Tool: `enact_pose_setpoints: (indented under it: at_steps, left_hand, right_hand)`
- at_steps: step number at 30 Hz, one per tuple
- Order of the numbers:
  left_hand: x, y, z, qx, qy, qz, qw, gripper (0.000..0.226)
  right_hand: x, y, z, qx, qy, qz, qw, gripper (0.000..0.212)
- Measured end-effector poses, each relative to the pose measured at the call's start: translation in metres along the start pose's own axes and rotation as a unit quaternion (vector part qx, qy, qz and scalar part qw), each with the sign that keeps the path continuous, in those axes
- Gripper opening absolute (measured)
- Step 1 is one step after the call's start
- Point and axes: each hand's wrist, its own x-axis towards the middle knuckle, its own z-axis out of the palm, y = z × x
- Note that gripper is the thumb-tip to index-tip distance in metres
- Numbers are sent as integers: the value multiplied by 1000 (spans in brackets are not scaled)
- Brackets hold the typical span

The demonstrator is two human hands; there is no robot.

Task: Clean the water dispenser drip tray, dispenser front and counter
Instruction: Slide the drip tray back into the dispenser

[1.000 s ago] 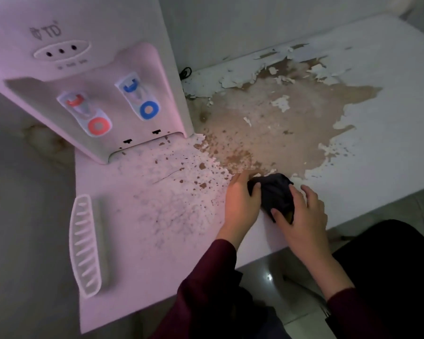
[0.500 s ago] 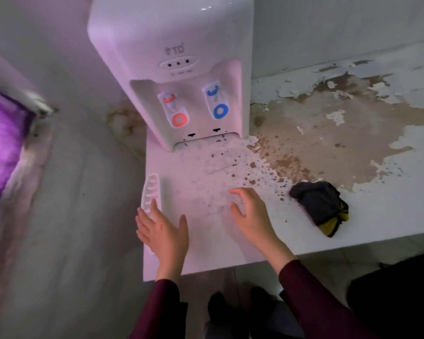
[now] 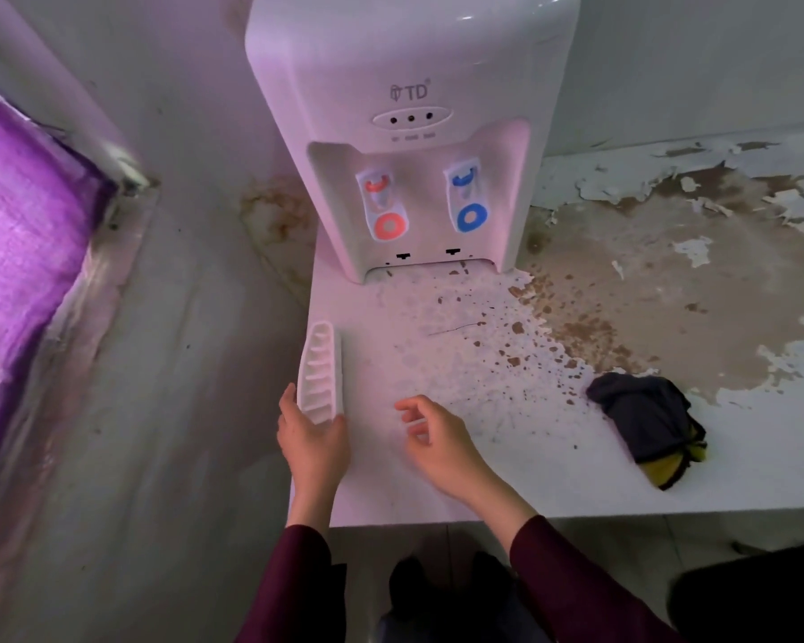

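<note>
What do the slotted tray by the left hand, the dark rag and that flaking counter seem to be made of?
Tray: probably moulded white plastic, with smooth, evenly slotted ribs. Rag: soft cloth, dark with a yellow part, crumpled into folds. Counter: likely board under a thin white coating, which has peeled in flakes off a brown, matte layer.

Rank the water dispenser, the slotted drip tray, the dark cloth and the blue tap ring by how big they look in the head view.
1. Water dispenser
2. Dark cloth and drip tray: look alike in size, so not ranked apart
3. Blue tap ring
</note>
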Motion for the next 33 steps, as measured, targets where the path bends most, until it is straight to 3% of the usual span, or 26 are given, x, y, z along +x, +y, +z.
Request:
enact_pose_setpoints:
  at_steps: [4, 6, 12, 17, 20, 23, 26, 29, 31, 33]
  left_hand:
    - [-5, 9, -2, -93, -26, -31, 995, 64]
    - [-10, 18, 3, -147, -48, -37, 987, 67]
    - [-27, 36, 26, -233, -95, -8, 968, 53]
    - [13, 46, 32, -354, -102, -69, 927, 59]
    - [40, 53, 38, -385, -143, -66, 909, 48]
    - [56, 62, 48, -372, -172, -55, 911, 32]
    - [79, 73, 64, -380, -174, -43, 907, 26]
    - [94, 81, 80, -379, -162, -42, 910, 33]
    - [102, 88, 91, -380, -145, -53, 912, 35]
    - [109, 93, 97, -375, -129, -62, 916, 35]
  right_hand:
    - [3, -8, 9, 44, -79, -12, 996, 71]
    - [7, -16, 13, 87, -81, -17, 993, 81]
    - [20, -17, -12, 166, 9, -48, 985, 45]
    - [42, -4, -79, 171, -52, 22, 984, 35]
    - [62, -1, -112, 192, -49, 21, 980, 26]
    - [82, 0, -133, 294, -40, 56, 953, 25]
    - [111, 6, -138, 433, 56, 75, 897, 32]
    - [131, 7, -129, 537, 181, 77, 820, 14]
    - [146, 3, -122, 549, 233, 84, 798, 11]
    - [156, -2, -116, 536, 256, 105, 798, 22]
